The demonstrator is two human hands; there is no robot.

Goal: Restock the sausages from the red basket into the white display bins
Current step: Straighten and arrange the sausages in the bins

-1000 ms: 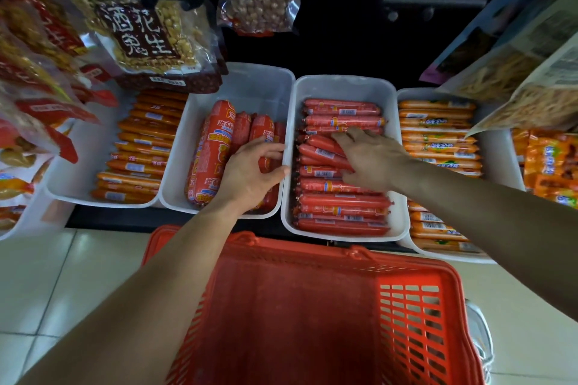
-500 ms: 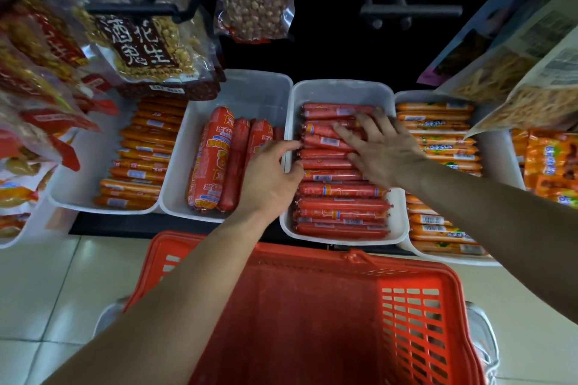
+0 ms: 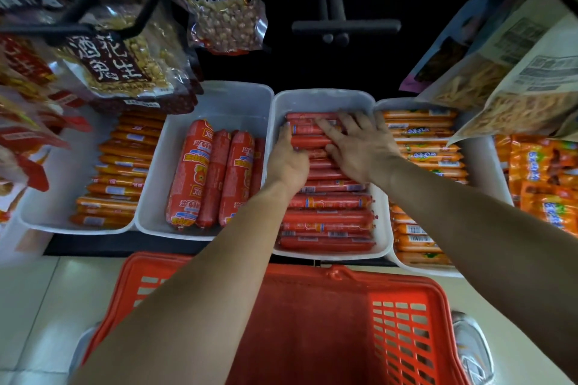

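Center hanging peanut bag [image 3: 226, 22]: 南乳花生. Left peanut bag [image 3: 119, 66]: 酒鬼花生. Print on sausage wrappers [image 3: 325, 219] illegible.

Snack bags [image 3: 125, 69] overhang outer bins [image 3: 56, 172] — middle open.

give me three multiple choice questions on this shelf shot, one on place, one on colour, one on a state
1. The left hand and right hand lie on what?
A. thick red sausages
B. slim red sausages
C. hanging peanut packs

2. The far-left bin holds sausages of what colour?
A. orange
B. green
C. white

3. The right hand's fingers are:
A. spread flat
B. in a fist
C. round a basket handle

Answers:
1 B, both hands are on the slim red sausages.
2 A, orange sausages fill it.
3 A, the fingers lie straight on the sausages.
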